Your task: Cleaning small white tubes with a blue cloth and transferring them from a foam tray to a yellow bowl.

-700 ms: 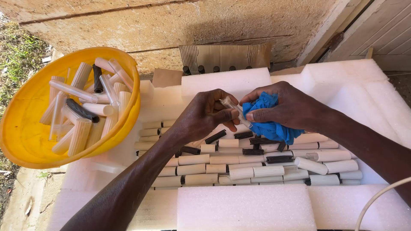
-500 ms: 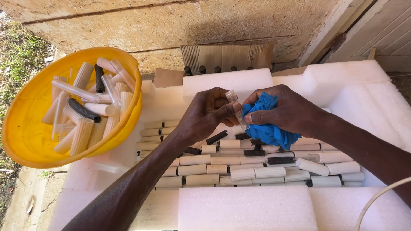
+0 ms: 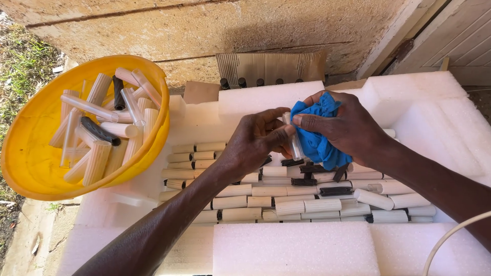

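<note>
I see a clear plastic tube held upright between both hands, just above the foam tray. My left hand pinches it from the side, thumb and fingers closed narrow around its middle. My right hand is bunched around a blue cloth, which presses against the tube's far side, so the wiping looks to be in hand on this one piece.

Below the hands, rows of cream ribbed cylinders lie side by side in the recess of the white foam tray, with a few short black pieces scattered among them. I judge these to be the finished lot, and they fill much of the recess.

To the left, touching the tray's edge, a yellow bowl holds a loose heap of more ribbed cylinders, clear tubes and a couple of black pieces. I judge that heap as what is left, well over a dozen pieces.
</note>
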